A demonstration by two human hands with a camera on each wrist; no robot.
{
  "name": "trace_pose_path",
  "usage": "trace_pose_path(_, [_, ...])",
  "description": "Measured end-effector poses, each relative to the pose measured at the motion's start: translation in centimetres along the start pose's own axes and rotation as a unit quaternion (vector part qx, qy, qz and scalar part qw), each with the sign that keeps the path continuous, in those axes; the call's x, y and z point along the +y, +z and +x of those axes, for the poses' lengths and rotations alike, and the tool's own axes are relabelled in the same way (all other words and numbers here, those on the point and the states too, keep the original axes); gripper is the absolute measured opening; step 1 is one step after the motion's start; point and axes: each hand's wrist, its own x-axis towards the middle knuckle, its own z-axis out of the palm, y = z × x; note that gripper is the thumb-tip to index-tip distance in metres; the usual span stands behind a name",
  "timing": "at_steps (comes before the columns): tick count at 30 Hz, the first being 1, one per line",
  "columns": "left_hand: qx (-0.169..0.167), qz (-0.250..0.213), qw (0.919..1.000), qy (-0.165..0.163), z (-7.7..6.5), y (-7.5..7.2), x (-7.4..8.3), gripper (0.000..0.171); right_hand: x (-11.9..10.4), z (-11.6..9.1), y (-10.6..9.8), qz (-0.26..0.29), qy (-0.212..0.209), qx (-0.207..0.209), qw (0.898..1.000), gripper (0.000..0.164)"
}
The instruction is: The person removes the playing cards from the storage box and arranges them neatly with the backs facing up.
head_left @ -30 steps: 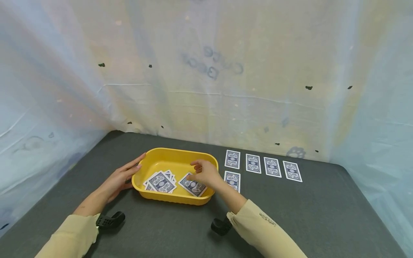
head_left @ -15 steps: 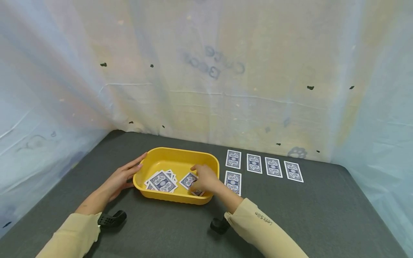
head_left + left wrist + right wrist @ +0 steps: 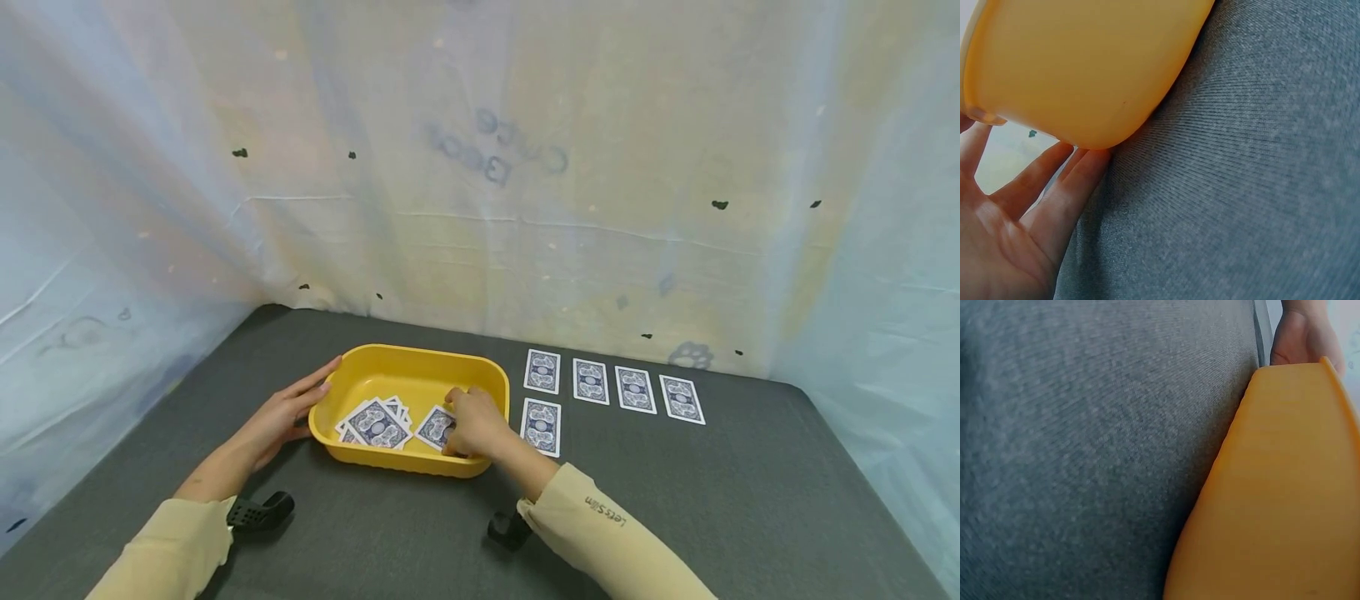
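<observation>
In the head view my left hand (image 3: 277, 412) rests against the left end of a yellow plastic tub (image 3: 412, 357). Its fingers are extended along the rim and outer wall; the left wrist view shows several fingers (image 3: 1072, 194) touching the wall low down. My right hand (image 3: 478, 423) is bent down inside the tub's right part, over a face-down playing card (image 3: 432, 428) with a blue patterned back. It covers that card's right side and hides its own fingertips, so I cannot tell whether it pinches the card. A loose pile of playing cards (image 3: 377, 423) lies in the tub's left part.
Right of the tub, a row of face-down cards runs along the back of the dark table (image 3: 675, 500), starting with one card (image 3: 542, 371) near the tub. Another card (image 3: 541, 427) lies in front of that one. A pale curtain (image 3: 480, 208) hangs behind.
My right hand has lowered into the tub onto the right-hand card, covering more of it; the card has turned and shifted slightly. My left hand stays at the tub's left end.
</observation>
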Motion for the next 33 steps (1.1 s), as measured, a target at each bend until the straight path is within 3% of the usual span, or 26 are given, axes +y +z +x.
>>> trace_pose_path(4, [0.003, 0.002, 1.0, -0.005, 0.04, 0.05, -0.01, 0.063, 0.04, -0.05, -0.02, 0.002, -0.004, 0.002, 1.0, 0.059])
trace_pose_path(13, [0.007, 0.003, 0.9999, -0.009, -0.12, 0.0, -0.1, 0.065, 0.31, -0.17, 0.03, 0.058, -0.032, 0.049, 0.997, 0.033])
trace_pose_path(19, [0.008, 0.0, 0.9999, -0.007, -0.12, -0.03, -0.07, 0.066, 0.42, -0.21, -0.2, 0.115, -0.048, 0.046, 0.991, 0.039])
trace_pose_path(26, [0.005, 0.0, 1.0, -0.003, -0.12, -0.11, -0.12, 0.066, 0.6, -0.61, -0.4, 0.191, -0.076, 0.092, 0.974, 0.039])
trace_pose_path(33, [0.006, 0.001, 1.0, -0.003, -0.14, -0.04, -0.1, 0.065, 0.85, -0.9, -0.52, 0.267, -0.105, 0.144, 0.947, 0.03])
